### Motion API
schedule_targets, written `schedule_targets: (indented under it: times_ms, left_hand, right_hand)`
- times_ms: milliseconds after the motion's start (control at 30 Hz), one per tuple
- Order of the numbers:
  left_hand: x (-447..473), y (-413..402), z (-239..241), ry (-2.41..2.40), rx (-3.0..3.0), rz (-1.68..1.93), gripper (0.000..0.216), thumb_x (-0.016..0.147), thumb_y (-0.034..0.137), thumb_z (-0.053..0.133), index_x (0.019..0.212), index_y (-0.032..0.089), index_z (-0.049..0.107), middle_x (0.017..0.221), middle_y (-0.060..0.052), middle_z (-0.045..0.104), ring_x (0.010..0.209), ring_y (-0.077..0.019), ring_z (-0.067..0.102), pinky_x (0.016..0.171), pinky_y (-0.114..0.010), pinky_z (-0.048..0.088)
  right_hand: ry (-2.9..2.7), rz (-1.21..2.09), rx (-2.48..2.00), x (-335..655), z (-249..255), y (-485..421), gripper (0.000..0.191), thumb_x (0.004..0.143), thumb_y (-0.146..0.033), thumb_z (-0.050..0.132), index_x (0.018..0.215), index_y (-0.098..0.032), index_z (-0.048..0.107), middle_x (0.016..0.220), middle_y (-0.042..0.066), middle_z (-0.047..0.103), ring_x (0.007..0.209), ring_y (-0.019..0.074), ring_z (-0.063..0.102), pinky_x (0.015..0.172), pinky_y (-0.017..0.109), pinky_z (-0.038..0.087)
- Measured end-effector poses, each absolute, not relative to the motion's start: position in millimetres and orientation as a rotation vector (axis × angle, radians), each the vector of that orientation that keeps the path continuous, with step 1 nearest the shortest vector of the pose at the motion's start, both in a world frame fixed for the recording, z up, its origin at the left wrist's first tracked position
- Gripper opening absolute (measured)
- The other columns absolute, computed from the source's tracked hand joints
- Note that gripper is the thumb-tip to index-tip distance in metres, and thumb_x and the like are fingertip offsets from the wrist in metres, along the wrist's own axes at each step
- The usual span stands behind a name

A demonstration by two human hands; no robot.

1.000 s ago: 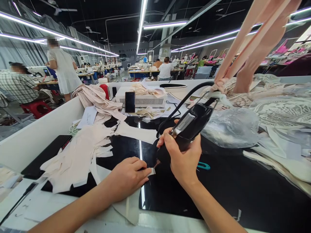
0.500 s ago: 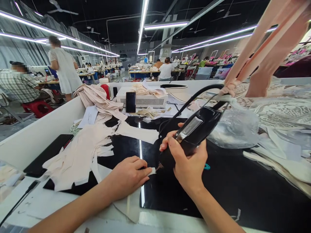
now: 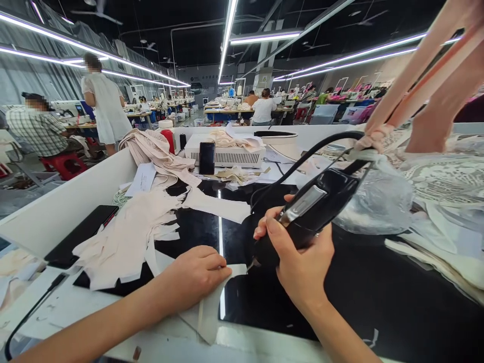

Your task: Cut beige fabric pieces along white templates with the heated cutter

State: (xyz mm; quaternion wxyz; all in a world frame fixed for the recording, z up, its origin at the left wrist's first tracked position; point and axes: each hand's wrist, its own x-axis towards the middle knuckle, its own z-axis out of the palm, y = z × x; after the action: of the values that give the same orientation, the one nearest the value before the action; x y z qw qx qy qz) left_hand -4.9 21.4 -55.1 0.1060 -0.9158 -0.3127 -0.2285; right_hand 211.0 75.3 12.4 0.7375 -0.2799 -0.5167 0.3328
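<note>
My right hand (image 3: 304, 262) is wrapped round a black corded hand-held power tool (image 3: 321, 201) with a silver plate on its side. The tool slants down to the left, and its tip is close to the end of a pale fabric piece (image 3: 238, 270); whether they touch I cannot tell. My left hand (image 3: 202, 275) is closed, its thumb and fingers pressed on that piece, which runs down below the hand over the table's near edge. Peach fabric straps (image 3: 393, 96), knotted at the top, hang down to the tool's cord end.
Cut pale fabric pieces (image 3: 124, 227) are piled on the left of the black tabletop (image 3: 378, 292). Beyond stand a phone (image 3: 206, 158) and a white vented box (image 3: 229, 157). At right are a clear plastic bag (image 3: 378, 206) and lace fabric (image 3: 446, 184). People work farther off.
The tool tip and my left hand have drawn apart slightly, so more of the fabric's end shows between them. The whole view has shifted a little. Both holds stay the same.
</note>
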Motion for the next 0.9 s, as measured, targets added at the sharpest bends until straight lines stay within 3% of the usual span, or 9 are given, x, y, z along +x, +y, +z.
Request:
schedule_targets:
  times_ms: [367,567,767,900]
  left_hand:
    - [-5,11,-60,-1.049,-2.703,-0.762,0.017,0.121,0.009,0.065,0.123,0.015,0.081,0.116,-0.009,0.084,0.109,-0.0217,0.082,0.106,-0.035,0.072]
    - [2,12,-67,-1.093,-2.696,-0.746,0.019,0.120,0.007,0.064,0.122,0.016,0.081,0.118,-0.009,0.083,0.107,-0.0209,0.081,0.104,-0.036,0.072]
    - [5,13,-67,-1.062,-2.693,-0.765,0.020,0.120,0.006,0.063,0.120,0.013,0.081,0.116,-0.009,0.082,0.104,-0.0208,0.080,0.104,-0.034,0.070]
    - [7,13,-66,-1.049,-2.690,-0.764,0.018,0.120,0.006,0.065,0.122,0.013,0.081,0.116,-0.009,0.083,0.108,-0.0210,0.081,0.107,-0.034,0.069]
  right_hand:
    - [-1.096,0.738,-0.667,219,12,74,0.057,0.082,-0.048,0.110,0.120,-0.032,0.071,0.081,-0.008,0.078,0.057,0.0181,0.070,0.058,0.034,0.065]
    - [-1.064,0.756,-0.635,212,17,81,0.053,0.083,-0.054,0.111,0.110,-0.031,0.072,0.081,-0.009,0.073,0.059,0.0159,0.069,0.062,0.033,0.065]
    - [-1.107,0.809,-0.590,196,14,84,0.055,0.086,-0.054,0.110,0.121,-0.032,0.074,0.083,-0.008,0.074,0.060,0.0169,0.070,0.060,0.034,0.066]
    - [-1.118,0.811,-0.593,194,10,83,0.050,0.087,-0.051,0.109,0.113,-0.031,0.072,0.084,-0.008,0.075,0.062,0.0161,0.070,0.062,0.034,0.067]
